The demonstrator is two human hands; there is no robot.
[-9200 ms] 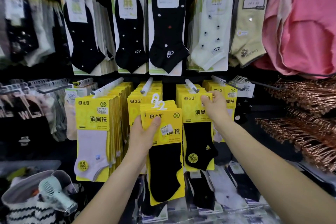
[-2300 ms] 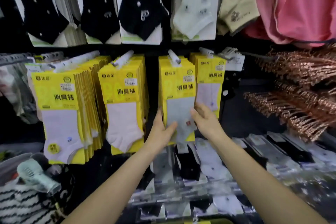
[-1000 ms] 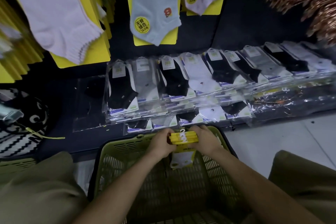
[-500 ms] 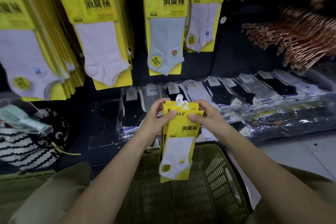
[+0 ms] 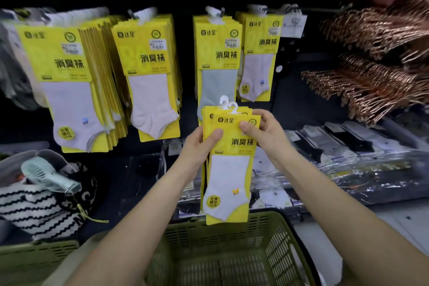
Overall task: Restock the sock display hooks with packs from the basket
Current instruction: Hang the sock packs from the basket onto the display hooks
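1. You held one bundle of yellow sock packs [image 5: 229, 165] upright; two white hanger tops [image 5: 228, 105] showed, the pack count hidden.
2. Your left hand [image 5: 199, 144] gripped its left edge, thumb in front; your right hand [image 5: 267, 133] pinched the upper right corner.
3. Four bunches [image 5: 148, 58] hung on display hooks [image 5: 214, 13] above your fingers [image 5: 249, 127]; one green basket [image 5: 232, 251] sat below them.

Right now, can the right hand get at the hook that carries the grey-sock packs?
Probably yes. The hook sticks out up and left of the right hand, with only open air between. But that hand and the left hand both grip the bundle of sock packs.
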